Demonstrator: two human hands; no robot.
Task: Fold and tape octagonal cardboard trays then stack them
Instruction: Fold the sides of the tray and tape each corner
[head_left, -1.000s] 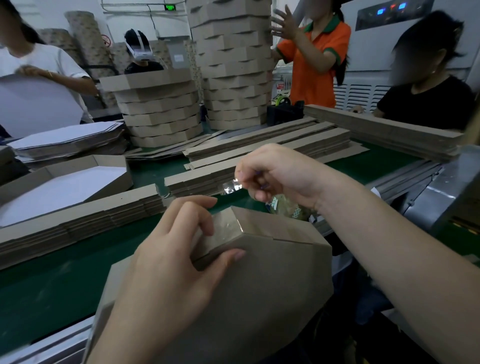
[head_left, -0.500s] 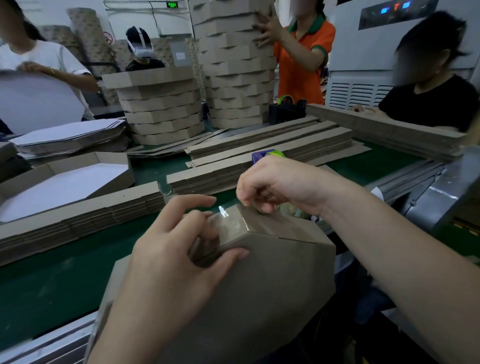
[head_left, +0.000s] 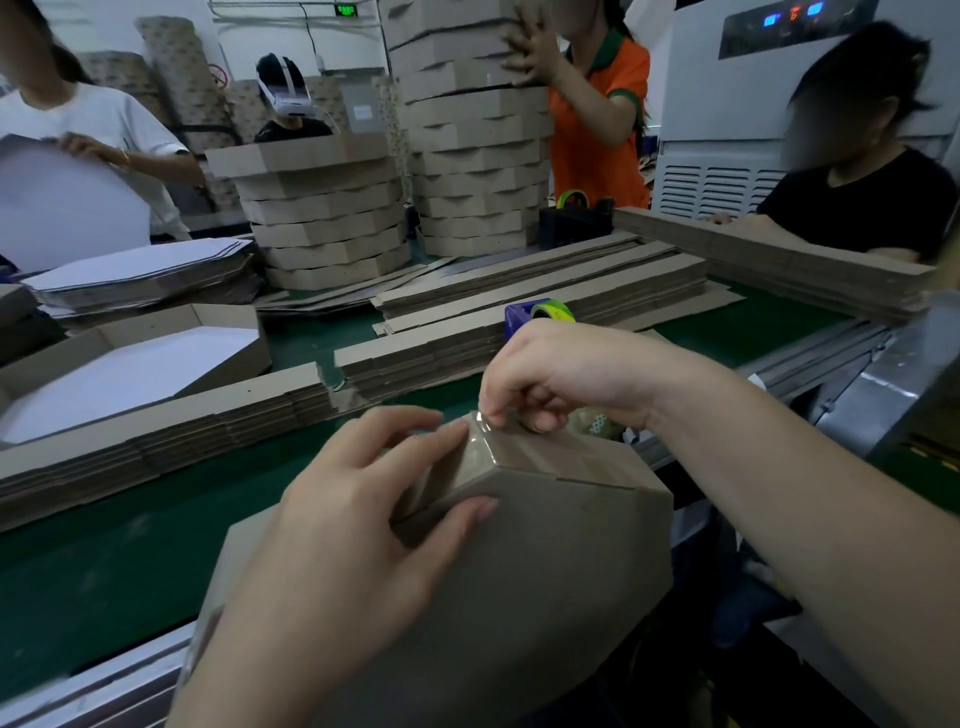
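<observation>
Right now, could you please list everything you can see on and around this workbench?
held tray: one, brown, nearest, in both hands
tape strip: one, clear, over the held tray's top corner
tape dispensers: two; blue just behind the right hand, black far side
tray stacks: two, brown, far side
flat cardboard piles: several, brown, on the belt
open tray: one, brown with white inside, left
white sheets: one pile, left
belt: one, green
other people: four, far side
left hand: grips the held tray's corner
right hand: pinches the tape strip
</observation>
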